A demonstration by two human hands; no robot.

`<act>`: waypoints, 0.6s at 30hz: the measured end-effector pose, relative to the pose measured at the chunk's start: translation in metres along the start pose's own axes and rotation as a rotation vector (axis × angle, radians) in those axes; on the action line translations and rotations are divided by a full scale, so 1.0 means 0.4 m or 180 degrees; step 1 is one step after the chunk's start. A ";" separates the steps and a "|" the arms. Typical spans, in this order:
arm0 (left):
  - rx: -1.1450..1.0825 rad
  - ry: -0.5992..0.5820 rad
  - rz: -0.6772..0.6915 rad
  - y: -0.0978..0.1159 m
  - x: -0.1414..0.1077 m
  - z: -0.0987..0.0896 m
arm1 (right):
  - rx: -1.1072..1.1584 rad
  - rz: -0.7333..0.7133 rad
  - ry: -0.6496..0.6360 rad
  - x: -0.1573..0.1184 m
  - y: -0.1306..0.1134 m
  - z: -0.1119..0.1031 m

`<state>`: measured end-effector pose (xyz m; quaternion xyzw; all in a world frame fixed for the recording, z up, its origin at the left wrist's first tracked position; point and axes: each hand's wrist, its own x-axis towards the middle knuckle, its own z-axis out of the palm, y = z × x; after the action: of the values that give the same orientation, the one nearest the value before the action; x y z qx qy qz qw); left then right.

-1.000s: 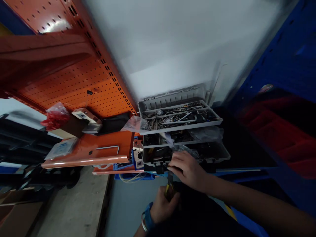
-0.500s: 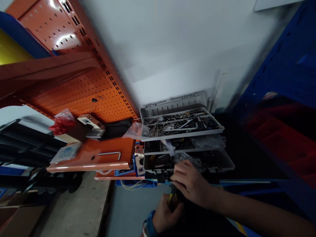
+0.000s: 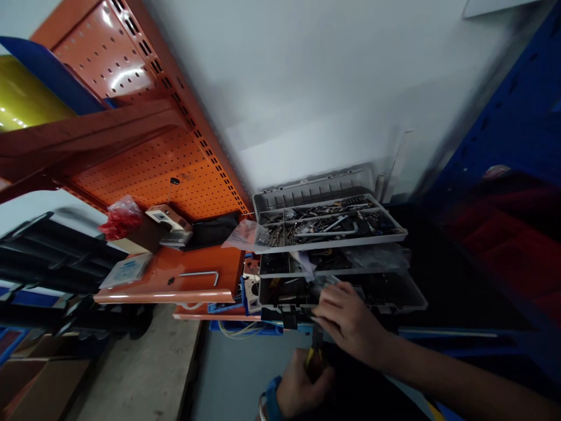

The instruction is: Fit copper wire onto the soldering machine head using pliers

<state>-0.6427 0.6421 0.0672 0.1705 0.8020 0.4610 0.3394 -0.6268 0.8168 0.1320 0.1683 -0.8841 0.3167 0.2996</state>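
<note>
My left hand (image 3: pixel 302 383), with a blue band at the wrist, is closed round a pair of pliers (image 3: pixel 311 355) with yellow and black handles. Their dark head points up toward my right hand (image 3: pixel 344 316). That hand is pinched just above the pliers, in front of the toolbox's lower edge; whatever its fingertips hold is too small and dark to make out. Behind both hands stands an open grey toolbox (image 3: pixel 394 237) with stepped trays. Bits, screws and a large hex key (image 3: pixel 333 234) fill its top tray, and plastic bags lie in the lower ones.
To the left, an orange shelf (image 3: pixel 199 264) carries another hex key (image 3: pixel 199 273), a flat clear case (image 3: pixel 127 270) and a red bundle in plastic (image 3: pixel 123 219). An orange pegboard (image 3: pixel 193 193) rises behind it. Red bins (image 3: pixel 504 234) sit at the right.
The view has shifted slightly, so the scene sits a little farther right. The dark head of the pliers shows more plainly between my hands, which keep nearly the same pose.
</note>
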 end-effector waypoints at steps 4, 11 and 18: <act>0.0015 0.0074 -0.0015 0.000 0.000 0.002 | 0.0003 -0.0029 -0.0088 -0.009 -0.003 0.002; 0.0136 -0.0056 0.0050 0.004 0.000 0.000 | -0.0020 -0.0054 0.0000 -0.005 0.001 -0.004; 0.0209 -0.0295 0.0171 0.021 -0.009 -0.009 | -0.0126 -0.0049 0.0100 -0.008 0.001 0.002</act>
<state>-0.6429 0.6420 0.0771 0.2242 0.7953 0.4350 0.3579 -0.6249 0.8171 0.1292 0.1641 -0.8841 0.2994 0.3191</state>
